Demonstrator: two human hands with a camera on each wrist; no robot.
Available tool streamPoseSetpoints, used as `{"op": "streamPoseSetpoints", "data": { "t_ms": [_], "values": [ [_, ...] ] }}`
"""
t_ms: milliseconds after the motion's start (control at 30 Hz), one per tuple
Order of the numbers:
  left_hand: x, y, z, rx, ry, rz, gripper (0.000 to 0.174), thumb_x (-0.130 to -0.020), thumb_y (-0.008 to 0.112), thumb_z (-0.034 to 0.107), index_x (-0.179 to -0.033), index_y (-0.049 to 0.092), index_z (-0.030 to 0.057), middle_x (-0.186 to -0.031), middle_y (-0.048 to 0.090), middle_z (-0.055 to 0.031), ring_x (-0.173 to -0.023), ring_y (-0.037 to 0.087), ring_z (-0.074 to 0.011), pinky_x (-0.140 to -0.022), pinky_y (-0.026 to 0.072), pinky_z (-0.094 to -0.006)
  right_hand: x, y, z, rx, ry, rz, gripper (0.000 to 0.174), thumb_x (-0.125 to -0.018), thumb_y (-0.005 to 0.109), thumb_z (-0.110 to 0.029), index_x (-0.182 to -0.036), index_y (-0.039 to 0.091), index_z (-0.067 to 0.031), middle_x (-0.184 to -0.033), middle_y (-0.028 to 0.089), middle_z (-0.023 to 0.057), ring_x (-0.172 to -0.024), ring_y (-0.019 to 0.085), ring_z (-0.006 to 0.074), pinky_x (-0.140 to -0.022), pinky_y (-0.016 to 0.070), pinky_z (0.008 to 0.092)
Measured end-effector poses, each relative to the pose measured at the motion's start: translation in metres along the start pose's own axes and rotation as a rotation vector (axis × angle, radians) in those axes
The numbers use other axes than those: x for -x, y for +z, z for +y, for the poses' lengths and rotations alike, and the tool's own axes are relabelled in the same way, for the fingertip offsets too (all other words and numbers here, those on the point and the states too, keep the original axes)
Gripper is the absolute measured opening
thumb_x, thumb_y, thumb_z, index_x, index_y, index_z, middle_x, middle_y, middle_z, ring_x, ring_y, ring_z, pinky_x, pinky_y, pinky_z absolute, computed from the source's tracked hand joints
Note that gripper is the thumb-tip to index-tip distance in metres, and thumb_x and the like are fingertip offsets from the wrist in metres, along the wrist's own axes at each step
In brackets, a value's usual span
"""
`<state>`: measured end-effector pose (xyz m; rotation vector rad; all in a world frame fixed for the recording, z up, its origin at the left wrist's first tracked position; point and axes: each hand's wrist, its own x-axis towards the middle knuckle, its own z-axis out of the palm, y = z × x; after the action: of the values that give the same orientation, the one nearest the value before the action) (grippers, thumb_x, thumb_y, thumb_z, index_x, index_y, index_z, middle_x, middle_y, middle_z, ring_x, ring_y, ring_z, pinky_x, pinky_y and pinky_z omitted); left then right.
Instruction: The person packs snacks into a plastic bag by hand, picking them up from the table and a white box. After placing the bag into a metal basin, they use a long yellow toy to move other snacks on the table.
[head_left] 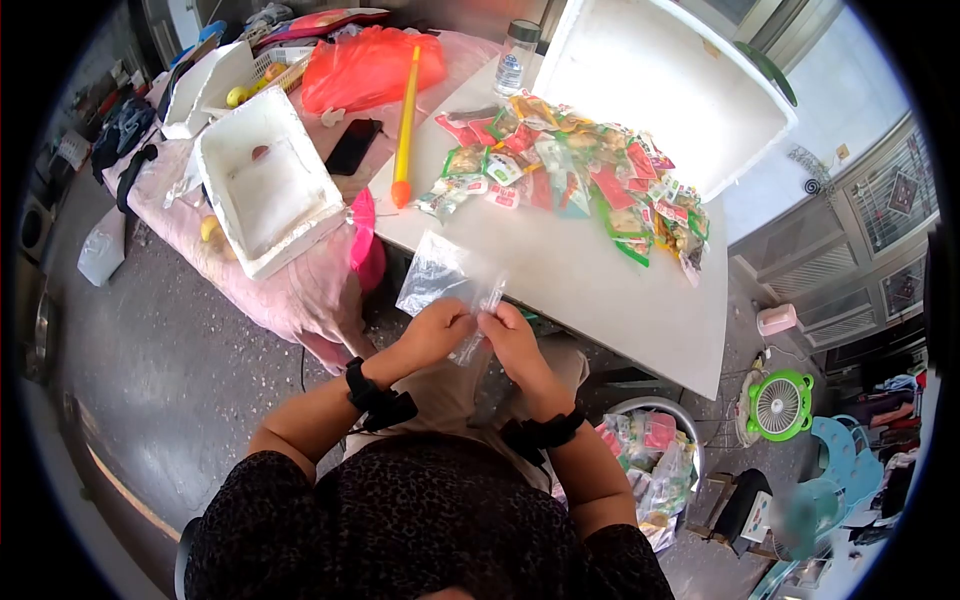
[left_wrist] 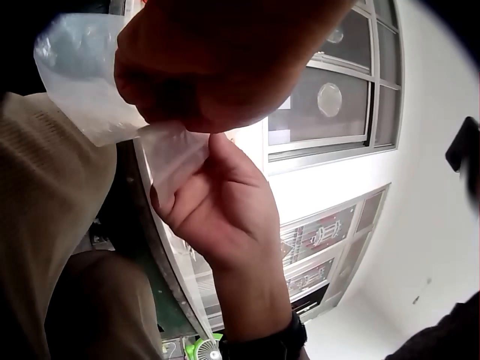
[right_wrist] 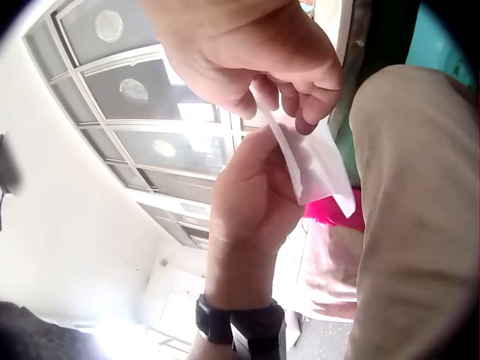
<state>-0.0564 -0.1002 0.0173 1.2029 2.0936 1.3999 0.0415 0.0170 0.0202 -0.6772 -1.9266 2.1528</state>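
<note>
A clear plastic bag [head_left: 432, 272] hangs between the two hands, just in front of the table's near edge and above the lap. My left hand [head_left: 440, 332] pinches the bag by its edge. Close beside it, my right hand [head_left: 513, 338] grips the same bag between thumb and fingers. In the left wrist view the cloudy film [left_wrist: 82, 82] spreads out past the left hand. The right wrist view has the bag's open-looking edge [right_wrist: 311, 169] between both sets of fingers. Several small colourful packets [head_left: 560, 165] lie piled on the white table [head_left: 610, 310] beyond.
A large white foam box [head_left: 650, 80] stands behind the packets, with a jar [head_left: 515, 60] beside it. On the left are a smaller foam box [head_left: 265, 180], a phone [head_left: 353, 147] and a yellow stick [head_left: 406, 130]. A basin [head_left: 690, 420] of packets stands at the right.
</note>
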Motion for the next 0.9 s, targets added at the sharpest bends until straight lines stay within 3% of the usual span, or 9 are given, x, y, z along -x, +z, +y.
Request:
{"op": "streamPoseSetpoints", "data": {
  "t_ms": [100, 200, 300, 433, 533, 700, 800, 900],
  "values": [
    [0.01, 0.005, 0.011, -0.117, 0.012, 0.098, 0.018, -0.072, 0.057, 0.018, -0.08, 0.052, 0.0033, -0.077, 0.051, -0.0131, -0.069, 0.051, -0.0286, -0.06, 0.0415, -0.0359, -0.001, -0.003, 0.009, -0.021, 0.066, 0.055, 0.014, -0.08, 0.049, -0.015, -0.082, 0.054, -0.0026, -0.071, 0.053, 0.0005, -0.06, 0.047, 0.0074, -0.053, 0.0385, 0.0198],
    [0.018, 0.007, 0.016, -0.338, 0.314, 0.057, 0.022, -0.067, 0.062, 0.018, -0.081, 0.053, 0.0048, -0.08, 0.051, -0.0108, -0.07, 0.051, -0.0267, -0.061, 0.0426, -0.0335, 0.0, -0.001, 0.006, -0.066, 0.075, 0.039, 0.012, -0.08, 0.049, -0.013, -0.079, 0.053, -0.0017, -0.07, 0.054, 0.0021, -0.059, 0.048, 0.008, -0.051, 0.0391, 0.0198],
    [0.019, 0.009, 0.022, -0.279, 0.089, -0.033, 0.025, -0.064, 0.065, 0.022, -0.079, 0.052, 0.0053, -0.079, 0.051, -0.0102, -0.072, 0.05, -0.0281, -0.062, 0.0428, -0.0348, 0.0, 0.002, 0.008, -0.114, 0.044, 0.014, 0.012, -0.079, 0.049, -0.012, -0.078, 0.052, -0.0003, -0.071, 0.055, 0.0043, -0.06, 0.05, 0.0091, -0.052, 0.0405, 0.0204],
    [0.018, 0.008, 0.021, -0.23, 0.06, -0.011, 0.026, -0.064, 0.065, 0.025, -0.073, 0.052, 0.0041, -0.074, 0.051, -0.0111, -0.07, 0.051, -0.0269, -0.06, 0.0424, -0.0342, 0.004, 0.003, -0.001, -0.155, 0.075, -0.031, 0.011, -0.079, 0.052, -0.01, -0.078, 0.051, 0.0019, -0.076, 0.058, 0.0094, -0.067, 0.055, 0.0127, -0.058, 0.0452, 0.0229],
    [0.013, 0.002, 0.023, -0.133, -0.02, -0.071, 0.028, -0.066, 0.063, 0.029, -0.07, 0.053, 0.0032, -0.07, 0.051, -0.0125, -0.067, 0.051, -0.027, -0.059, 0.0416, -0.0347, 0.002, 0.003, 0.001, -0.11, -0.02, -0.138, 0.014, -0.081, 0.05, -0.013, -0.081, 0.051, 0.0009, -0.076, 0.056, 0.0071, -0.065, 0.053, 0.0119, -0.059, 0.0451, 0.0228],
    [0.008, -0.011, 0.018, 0.125, -0.178, -0.157, 0.025, -0.068, 0.06, 0.024, -0.063, 0.05, 0.0018, -0.065, 0.05, -0.0133, -0.063, 0.049, -0.027, -0.054, 0.0392, -0.0333, 0.001, -0.009, -0.006, -0.142, 0.113, -0.227, 0.018, -0.084, 0.046, -0.019, -0.084, 0.052, -0.0017, -0.076, 0.052, 0.0031, -0.065, 0.05, 0.0101, -0.061, 0.0444, 0.0224],
    [0.005, -0.016, 0.019, -0.042, 0.006, 0.033, 0.018, -0.068, 0.058, 0.017, -0.065, 0.049, 0.0018, -0.064, 0.049, -0.0131, -0.059, 0.048, -0.0272, -0.052, 0.0389, -0.0334, -0.001, -0.017, -0.008, -0.15, 0.07, -0.146, 0.018, -0.084, 0.046, -0.02, -0.086, 0.052, -0.0028, -0.079, 0.053, 0.0026, -0.069, 0.05, 0.0102, -0.062, 0.0441, 0.023],
    [-0.006, -0.031, 0.034, -0.183, 0.227, 0.398, 0.012, -0.064, 0.055, 0.01, -0.069, 0.048, 0.0025, -0.063, 0.047, -0.0125, -0.055, 0.048, -0.0276, -0.05, 0.039, -0.0346, -0.008, -0.03, -0.01, -0.045, -0.012, -0.017, 0.017, -0.085, 0.045, -0.019, -0.087, 0.052, -0.0037, -0.081, 0.054, 0.0024, -0.073, 0.051, 0.0105, -0.063, 0.0437, 0.0236]
  ]
}}
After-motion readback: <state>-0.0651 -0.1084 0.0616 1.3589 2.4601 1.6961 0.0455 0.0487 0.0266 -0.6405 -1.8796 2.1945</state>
